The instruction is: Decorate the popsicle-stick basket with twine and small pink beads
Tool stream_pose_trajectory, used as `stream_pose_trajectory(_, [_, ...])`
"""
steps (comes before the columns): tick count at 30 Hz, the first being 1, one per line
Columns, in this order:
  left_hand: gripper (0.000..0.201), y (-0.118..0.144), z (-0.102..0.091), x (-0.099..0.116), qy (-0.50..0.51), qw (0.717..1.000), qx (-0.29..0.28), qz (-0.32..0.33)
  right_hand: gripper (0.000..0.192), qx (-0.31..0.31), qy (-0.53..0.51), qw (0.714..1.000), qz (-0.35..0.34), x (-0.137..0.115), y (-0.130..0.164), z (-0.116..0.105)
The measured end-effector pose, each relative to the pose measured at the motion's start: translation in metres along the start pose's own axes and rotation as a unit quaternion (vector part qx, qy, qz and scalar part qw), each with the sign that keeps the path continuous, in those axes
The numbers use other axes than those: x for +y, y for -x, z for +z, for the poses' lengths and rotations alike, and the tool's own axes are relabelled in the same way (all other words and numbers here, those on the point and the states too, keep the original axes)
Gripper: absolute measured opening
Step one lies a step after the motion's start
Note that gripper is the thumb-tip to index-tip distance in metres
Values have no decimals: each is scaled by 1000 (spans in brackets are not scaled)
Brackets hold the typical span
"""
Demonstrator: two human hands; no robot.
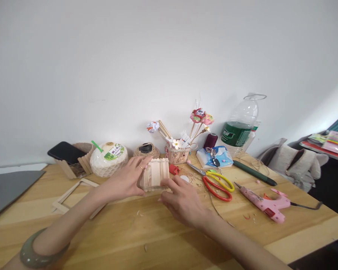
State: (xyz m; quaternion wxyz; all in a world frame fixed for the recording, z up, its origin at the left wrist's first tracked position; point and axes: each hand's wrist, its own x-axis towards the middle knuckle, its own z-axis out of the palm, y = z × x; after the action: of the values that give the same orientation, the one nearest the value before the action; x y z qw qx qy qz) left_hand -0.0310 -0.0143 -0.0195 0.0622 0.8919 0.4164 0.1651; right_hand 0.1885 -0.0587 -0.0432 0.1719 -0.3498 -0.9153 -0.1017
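A small box built of pale wooden craft sticks (156,173) rests on the wooden table (169,240) at the middle. My left hand (126,179) grips its left side, with a ring on one finger and a green bangle on the wrist. My right hand (183,199) holds its right front corner, fingers curled against the base. Both hands touch the box at the same time.
Behind the box stand a twine spool (146,149), a small basket of paper flowers (178,152), a coconut drink (109,159) and a phone on a stick stand (65,152). To the right lie scissors (216,180), a pink glue gun (266,204) and a water bottle (240,125). A stick frame (73,193) lies left.
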Motion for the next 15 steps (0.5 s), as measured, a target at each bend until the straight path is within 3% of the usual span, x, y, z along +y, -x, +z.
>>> stream_pose_trajectory(3, [102,0,1,-1,-1,1000,2,-2,25,9,-132,991,-9,-4,1,-1])
stream_pose_trajectory(6, [105,0,2,-2,-3,1000,2,-1,30,-16,-289,957,20,-7,4,-2])
stream_pose_trajectory(15, [101,-1,-2,3,-3,1000,-12,-14,36,-44,-324,926,186,6,34,-31])
